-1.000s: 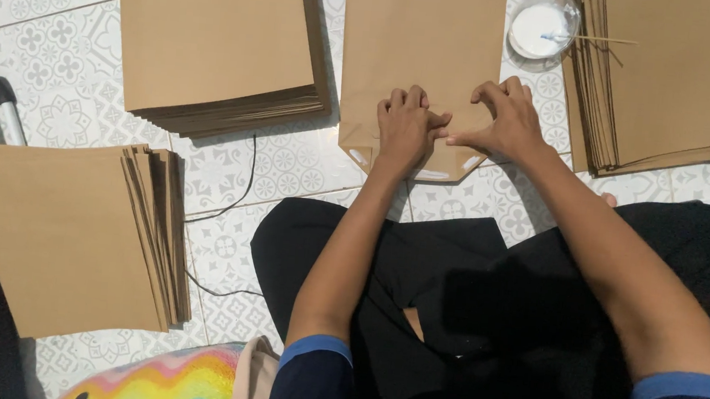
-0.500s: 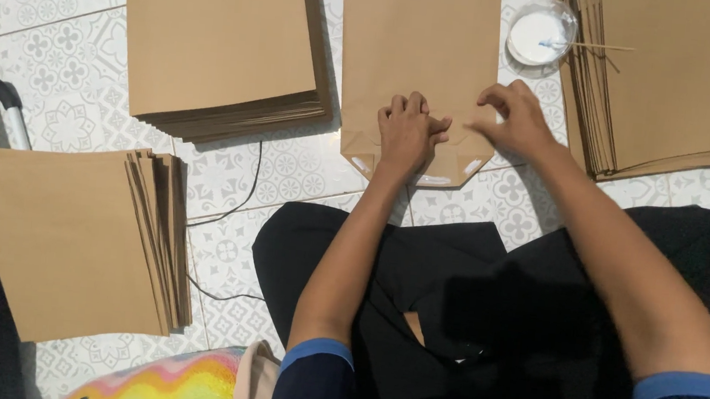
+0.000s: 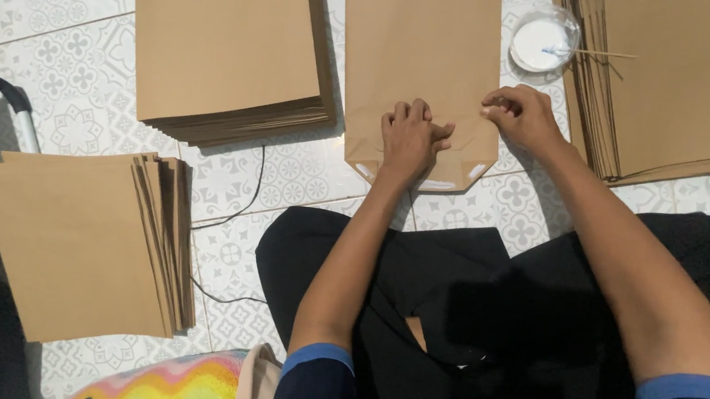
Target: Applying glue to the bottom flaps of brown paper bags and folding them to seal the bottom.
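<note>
- Left hand [image 3: 410,140]: knuckles bent, fingertips pressed flat on the folded bottom of the brown paper bag [image 3: 422,68]. It grips nothing; it pins the flaps down.
- Right hand [image 3: 523,116]: curled nearly closed at the bag's right edge, just right of the left hand. It appears to pinch the side flap; the exact hold is hidden by the fingers.
- The bag lies flat on the tiled floor [image 3: 66,72], directly under both hands, its folded end toward the person. White glue patches [image 3: 436,184] show along the flap edges just below the left hand.
- Glue dish [image 3: 542,43], with a stick across it, sits just beyond the right hand.
- Stacks of brown sheets: one [image 3: 227,43] beyond and left of the left hand, one [image 3: 691,75] right of the right hand, one [image 3: 81,244] well left, near the knee.
- Judgement: firm, even pressure along the crease suits this fold; the left hand should hold the centre fixed so the flap meets the glue squarely.
</note>
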